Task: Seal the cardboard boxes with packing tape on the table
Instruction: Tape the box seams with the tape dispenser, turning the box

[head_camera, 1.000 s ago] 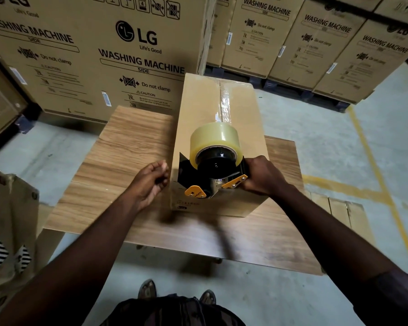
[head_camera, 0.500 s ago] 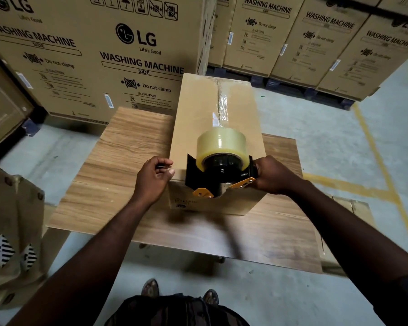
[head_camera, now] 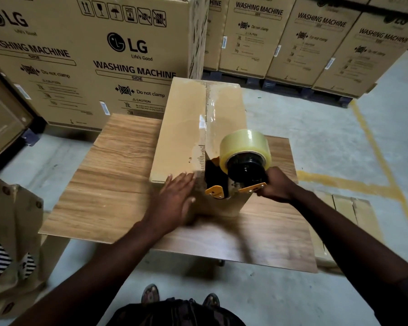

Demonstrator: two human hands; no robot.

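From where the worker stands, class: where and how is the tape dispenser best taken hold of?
Take the tape dispenser by its near end, from the right, as the right grip does: the tape roll sits on top and the orange plates lie leftward, so that end seems freest.

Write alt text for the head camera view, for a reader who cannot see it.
A person's right hand grips a tape dispenser at the near end of a cardboard box on a table, while the flat left hand lies against its near edge. Washing-machine cartons stand behind.
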